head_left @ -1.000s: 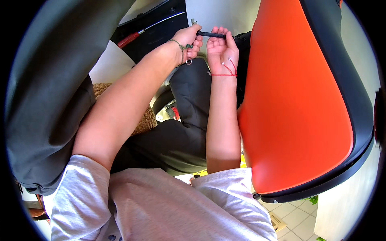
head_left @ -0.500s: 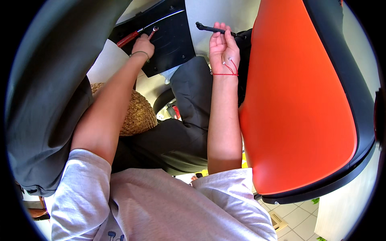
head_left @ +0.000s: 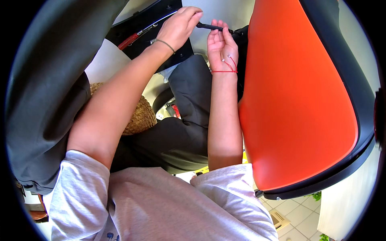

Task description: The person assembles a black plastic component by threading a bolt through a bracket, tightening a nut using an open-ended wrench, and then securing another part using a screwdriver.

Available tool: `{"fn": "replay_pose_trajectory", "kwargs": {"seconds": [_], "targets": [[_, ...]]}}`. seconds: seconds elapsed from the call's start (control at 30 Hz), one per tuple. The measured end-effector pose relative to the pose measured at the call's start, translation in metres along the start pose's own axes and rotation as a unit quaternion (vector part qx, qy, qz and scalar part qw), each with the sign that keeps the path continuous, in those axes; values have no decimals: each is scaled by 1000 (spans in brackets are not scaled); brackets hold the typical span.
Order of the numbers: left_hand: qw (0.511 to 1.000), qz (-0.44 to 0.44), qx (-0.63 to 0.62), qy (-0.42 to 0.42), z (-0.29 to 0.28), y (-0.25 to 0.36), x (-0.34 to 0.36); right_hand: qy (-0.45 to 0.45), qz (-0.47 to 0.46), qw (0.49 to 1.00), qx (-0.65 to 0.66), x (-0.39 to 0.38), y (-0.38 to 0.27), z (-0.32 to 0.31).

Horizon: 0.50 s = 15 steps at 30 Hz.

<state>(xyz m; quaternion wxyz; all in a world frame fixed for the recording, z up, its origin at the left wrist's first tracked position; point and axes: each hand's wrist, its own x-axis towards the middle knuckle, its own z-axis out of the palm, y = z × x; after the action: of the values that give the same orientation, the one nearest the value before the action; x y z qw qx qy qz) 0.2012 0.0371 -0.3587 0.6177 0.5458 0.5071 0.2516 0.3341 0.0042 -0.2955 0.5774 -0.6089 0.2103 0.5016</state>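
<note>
My right hand (head_left: 220, 44) is palm up, with its thumb and fingers closed around a thin black rod (head_left: 211, 27) beside the orange chair part. My left hand (head_left: 179, 28) is bent over near the rod's free left end, its fingers together and pointing down. What its fingertips hold, if anything, is hidden. Below and left of that hand lies a black panel (head_left: 177, 58). On it rest a screwdriver with a red handle (head_left: 128, 41) and a long metal shaft, and a small wrench (head_left: 150, 28) alongside it.
A large orange chair pad (head_left: 297, 104) with black edging stands close on my right. Black cushioned material (head_left: 48, 100) bulges on my left. A woven straw-like object (head_left: 140, 116) sits beneath my left forearm. My dark-trousered leg (head_left: 193, 88) is between my arms.
My left hand has left the wrench on the black panel and moved up and right to the rod's end. My right hand stays nearly in place on the rod.
</note>
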Motion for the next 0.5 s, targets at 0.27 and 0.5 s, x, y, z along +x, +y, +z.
{"fn": "replay_pose_trajectory", "kwargs": {"seconds": [0.27,0.5], "targets": [[993,51,80,-73,-2,3,-12,28,6,1000,-11,1,0,-4],[996,11,29,-85,0,6,-20,28,0,999,-15,2,-1,-4]]}}
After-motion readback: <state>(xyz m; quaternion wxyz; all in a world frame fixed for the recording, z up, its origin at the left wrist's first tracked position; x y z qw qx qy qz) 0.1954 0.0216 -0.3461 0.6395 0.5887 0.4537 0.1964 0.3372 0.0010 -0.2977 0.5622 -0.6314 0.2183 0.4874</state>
